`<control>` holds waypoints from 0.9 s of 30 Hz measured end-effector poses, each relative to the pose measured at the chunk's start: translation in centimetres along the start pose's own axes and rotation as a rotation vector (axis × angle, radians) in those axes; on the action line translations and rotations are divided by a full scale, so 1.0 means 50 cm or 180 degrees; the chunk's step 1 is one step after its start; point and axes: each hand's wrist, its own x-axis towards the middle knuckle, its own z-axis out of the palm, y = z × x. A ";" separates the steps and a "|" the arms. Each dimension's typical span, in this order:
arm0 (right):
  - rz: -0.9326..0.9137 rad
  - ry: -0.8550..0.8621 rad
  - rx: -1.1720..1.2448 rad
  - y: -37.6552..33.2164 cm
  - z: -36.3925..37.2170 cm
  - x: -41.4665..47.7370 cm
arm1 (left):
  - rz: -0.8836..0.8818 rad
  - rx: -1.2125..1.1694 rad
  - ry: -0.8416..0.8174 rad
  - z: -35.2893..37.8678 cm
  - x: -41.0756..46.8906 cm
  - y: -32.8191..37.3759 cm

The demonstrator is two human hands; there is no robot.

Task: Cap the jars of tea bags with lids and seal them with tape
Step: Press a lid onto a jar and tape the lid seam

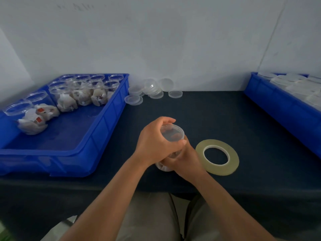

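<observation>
Clear plastic jar w/ lid is held at frame centre: lid is gripped by left hand, jar body is clasped by right hand. Tape roll is laid just right, on desk. Uncapped jars are kept in blue tray, upper left.

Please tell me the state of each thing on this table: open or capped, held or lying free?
Clear plastic jar of tea bags: capped, gripped by right hand.
Clear round lid: on that jar, gripped by left hand.
Yellowish tape roll: flat on table, untouched.
Jars in left blue tray: uncapped.
Spare clear lids: loose by wall.
</observation>
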 end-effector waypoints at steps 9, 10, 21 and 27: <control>-0.0267 -0.0367 -0.0051 -0.013 -0.025 -0.036 | 0.0201 -0.0202 -0.0263 -0.015 -0.008 -0.015; -0.0401 -0.0320 -0.0333 -0.012 -0.040 -0.045 | 0.0214 -0.0191 -0.0296 -0.016 -0.006 -0.014; -0.0055 -0.0042 -0.3057 0.077 -0.205 -0.128 | 0.0410 -0.0095 -0.0178 -0.011 -0.010 -0.017; -0.0037 0.0123 -0.2560 0.029 -0.213 -0.151 | 0.0467 0.0607 -0.0115 -0.034 -0.022 0.003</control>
